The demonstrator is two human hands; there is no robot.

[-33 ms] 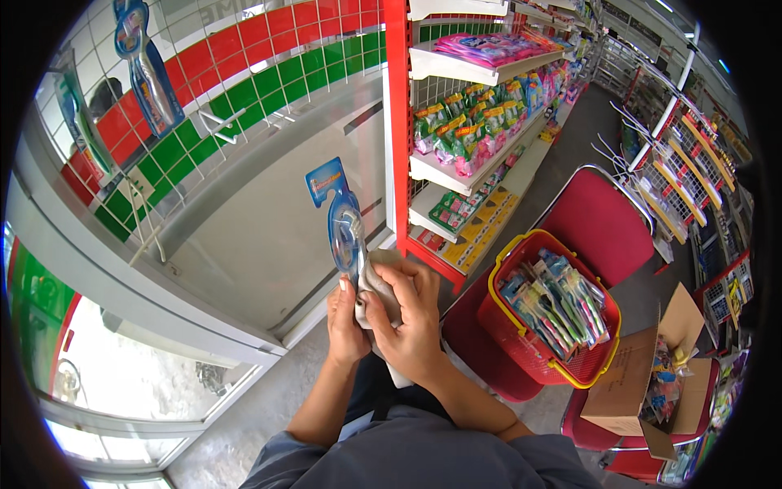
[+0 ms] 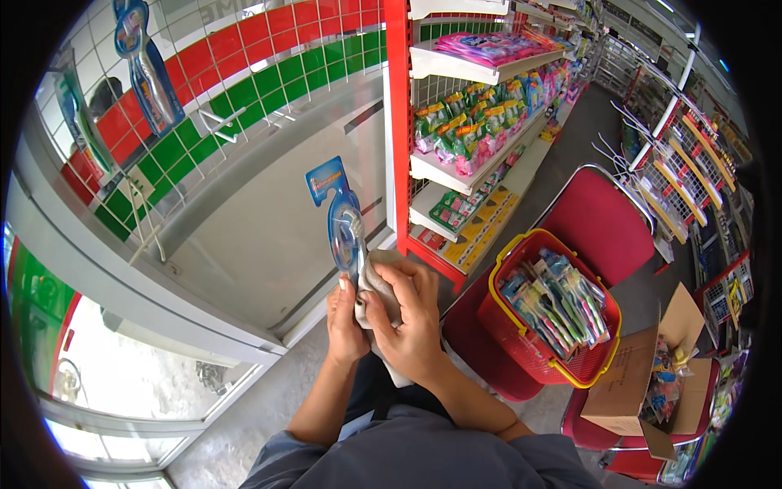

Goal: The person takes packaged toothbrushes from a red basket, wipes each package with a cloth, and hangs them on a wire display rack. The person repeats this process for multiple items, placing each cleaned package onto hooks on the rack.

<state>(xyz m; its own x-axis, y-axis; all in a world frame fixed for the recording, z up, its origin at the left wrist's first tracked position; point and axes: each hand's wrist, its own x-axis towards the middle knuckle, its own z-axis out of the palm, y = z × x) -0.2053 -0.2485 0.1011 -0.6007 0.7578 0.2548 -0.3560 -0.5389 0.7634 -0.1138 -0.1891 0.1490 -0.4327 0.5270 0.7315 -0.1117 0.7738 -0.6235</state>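
Observation:
A packaged toothbrush (image 2: 345, 224) with a blue card and clear blister stands upright in front of me. My left hand (image 2: 345, 326) is closed around its lower end, thumb along the front. In my right hand (image 2: 411, 326) a greyish-beige cloth (image 2: 381, 285) is bunched up and pressed against the right side of the pack. The fingers hide the bottom of the pack. On the wire grid at upper left hang another blue toothbrush pack (image 2: 148, 77) and a green-and-clear one (image 2: 85, 130).
White hooks (image 2: 220, 126) stick out from the wire grid (image 2: 269, 73). To my right, a red basket (image 2: 521, 363) full of toothbrush packs rests on a red chair (image 2: 468, 346). Beyond it is an open cardboard box (image 2: 619, 383). Shelves (image 2: 448, 167) of bagged goods stand ahead.

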